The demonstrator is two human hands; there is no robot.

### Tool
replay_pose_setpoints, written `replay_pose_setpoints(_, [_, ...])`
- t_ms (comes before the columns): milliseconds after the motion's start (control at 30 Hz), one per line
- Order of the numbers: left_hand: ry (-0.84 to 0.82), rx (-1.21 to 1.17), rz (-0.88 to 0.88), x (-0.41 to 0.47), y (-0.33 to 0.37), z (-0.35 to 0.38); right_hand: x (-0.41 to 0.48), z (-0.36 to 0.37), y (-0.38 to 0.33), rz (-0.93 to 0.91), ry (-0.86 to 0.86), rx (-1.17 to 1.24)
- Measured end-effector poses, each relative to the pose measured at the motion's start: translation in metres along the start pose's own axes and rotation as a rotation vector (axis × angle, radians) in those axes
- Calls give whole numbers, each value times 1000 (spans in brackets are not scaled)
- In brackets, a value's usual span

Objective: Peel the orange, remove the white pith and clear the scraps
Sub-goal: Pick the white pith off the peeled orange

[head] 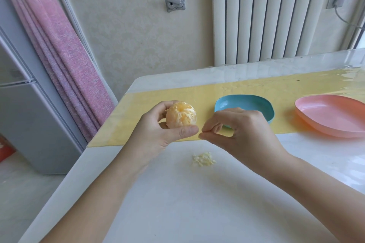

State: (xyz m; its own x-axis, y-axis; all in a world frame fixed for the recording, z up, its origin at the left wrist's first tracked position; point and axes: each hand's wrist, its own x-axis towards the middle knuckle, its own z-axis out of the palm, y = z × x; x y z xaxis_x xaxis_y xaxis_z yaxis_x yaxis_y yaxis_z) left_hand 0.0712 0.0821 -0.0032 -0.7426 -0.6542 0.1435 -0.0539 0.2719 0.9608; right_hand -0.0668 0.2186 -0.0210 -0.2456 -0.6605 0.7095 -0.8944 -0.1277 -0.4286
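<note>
Right now the left hand (158, 130) grips the peeled orange (181, 113), with the thumb laid across its near side and the fingers curled round behind it. The fruit is held up in the air over the left end of a yellow mat (134, 124), not far from the table's far-left corner. It is bare of peel and shows pale streaks of pith over the segments. The right hand (239, 130) hangs just beside it with the tips of thumb and forefinger pressed together close to the left thumb. Whether a thread of pith sits between them is too small to tell. Below the two hands a small heap of pith scraps (203, 159) lies on the white table (197, 213), just on the near side of the mat's edge. A blue dish (245, 103) stands on the mat behind the right hand, partly hidden by the knuckles. A pink dish (331, 118) sits further toward the table's right edge, and its near rim reaches past the mat. Beyond the table's far edge a white radiator (266, 16) stands against the wall, and a pink curtain (59, 55) hangs off to the left.
</note>
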Motion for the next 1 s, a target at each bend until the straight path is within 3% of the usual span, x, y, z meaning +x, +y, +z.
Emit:
replay_pose_setpoints(200, [19,187,92,-2,-1,6,2,-3,-2,-47,98,63])
replay_pose_setpoints(700, [-9,210,228,-5,-3,9,0,-2,-1,-95,141,94])
replay_pose_setpoints(1000, [53,449,334,-7,-1,8,1,-2,1,-138,158,53])
